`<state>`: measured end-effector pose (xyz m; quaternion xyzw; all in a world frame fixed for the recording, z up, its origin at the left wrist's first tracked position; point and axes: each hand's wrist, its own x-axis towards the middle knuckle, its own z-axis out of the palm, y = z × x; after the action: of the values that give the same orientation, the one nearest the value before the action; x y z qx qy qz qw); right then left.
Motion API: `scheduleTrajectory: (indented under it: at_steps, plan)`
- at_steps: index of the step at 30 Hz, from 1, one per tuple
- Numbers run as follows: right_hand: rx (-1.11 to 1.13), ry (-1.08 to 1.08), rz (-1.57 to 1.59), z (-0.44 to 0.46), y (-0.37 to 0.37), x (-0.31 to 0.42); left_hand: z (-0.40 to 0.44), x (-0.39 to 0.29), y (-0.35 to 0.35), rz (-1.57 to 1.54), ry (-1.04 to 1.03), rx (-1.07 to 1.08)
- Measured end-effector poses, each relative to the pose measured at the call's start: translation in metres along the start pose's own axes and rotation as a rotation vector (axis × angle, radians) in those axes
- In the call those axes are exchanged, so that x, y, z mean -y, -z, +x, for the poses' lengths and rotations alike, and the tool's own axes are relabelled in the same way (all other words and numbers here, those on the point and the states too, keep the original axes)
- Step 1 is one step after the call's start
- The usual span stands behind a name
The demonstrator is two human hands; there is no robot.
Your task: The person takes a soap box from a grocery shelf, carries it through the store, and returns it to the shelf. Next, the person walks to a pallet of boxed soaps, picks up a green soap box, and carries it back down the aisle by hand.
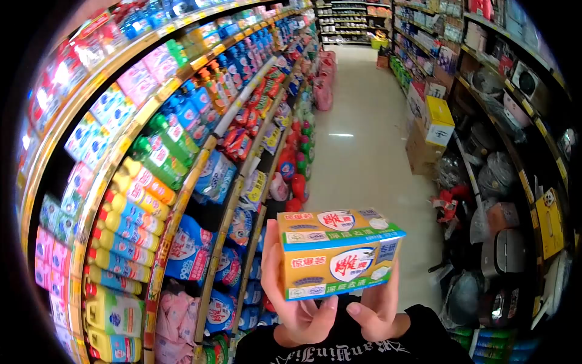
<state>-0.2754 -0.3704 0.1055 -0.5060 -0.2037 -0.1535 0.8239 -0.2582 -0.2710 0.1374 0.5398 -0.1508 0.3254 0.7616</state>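
Note:
An orange, blue and green printed pack (339, 255) with white labels is held up in front of a black shirt, over the aisle floor. My left hand (295, 306) grips its left side, the thumb at the lower front edge. On the other side my right hand (381, 309) holds the pack's right end, with its thumb also near the bottom edge. The pack's front and top face the camera. Its underside and most of the fingers behind it are hidden.
Tall shelves (206, 148) of bottles and bags line the left. Shelves on the right hold pots and cookers (511, 252). A yellow and white box (438, 120) sits on a cardboard box (422, 148) beside the aisle floor (357, 164). Pink items (323, 91) stand along the left edge.

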Motion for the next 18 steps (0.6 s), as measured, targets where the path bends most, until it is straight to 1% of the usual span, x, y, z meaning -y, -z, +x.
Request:
scheduleTrajectory:
  at_steps: [1, 3, 5, 7, 9, 12, 13, 16, 17, 18]
  plan:
    - [0.022, -0.012, -0.018, 0.008, 0.006, -0.001, 0.005, 0.008, -0.002, -0.005, 0.017, 0.012]
    - [0.025, -0.027, -0.039, 0.024, 0.015, -0.004, 0.017, 0.025, -0.002, 0.01, -0.043, 0.168]
    - [0.014, -0.068, -0.084, 0.038, 0.022, -0.009, 0.027, 0.039, -0.008, 0.008, -0.012, 0.167]
    - [0.007, -0.065, -0.102, 0.052, 0.028, -0.02, 0.041, 0.052, -0.012, 0.007, 0.041, 0.139]
    - [0.024, -0.094, -0.183, 0.068, 0.033, -0.033, 0.058, 0.066, -0.012, -0.003, 0.042, 0.16]
    - [0.046, -0.076, -0.252, 0.098, 0.034, -0.048, 0.085, 0.088, -0.009, -0.039, 0.07, 0.161]
    - [0.048, -0.059, -0.251, 0.108, 0.032, -0.053, 0.096, 0.095, -0.009, -0.094, 0.074, 0.185]
    - [-0.005, 0.0, -0.173, 0.141, 0.028, -0.071, 0.138, 0.115, -0.005, -0.154, -0.018, 0.262]
    - [0.036, 0.025, -0.164, 0.153, 0.026, -0.077, 0.151, 0.121, -0.004, -0.163, -0.049, 0.281]
    - [-0.01, 0.033, -0.119, 0.166, 0.025, -0.081, 0.166, 0.122, -0.007, -0.183, -0.061, 0.282]
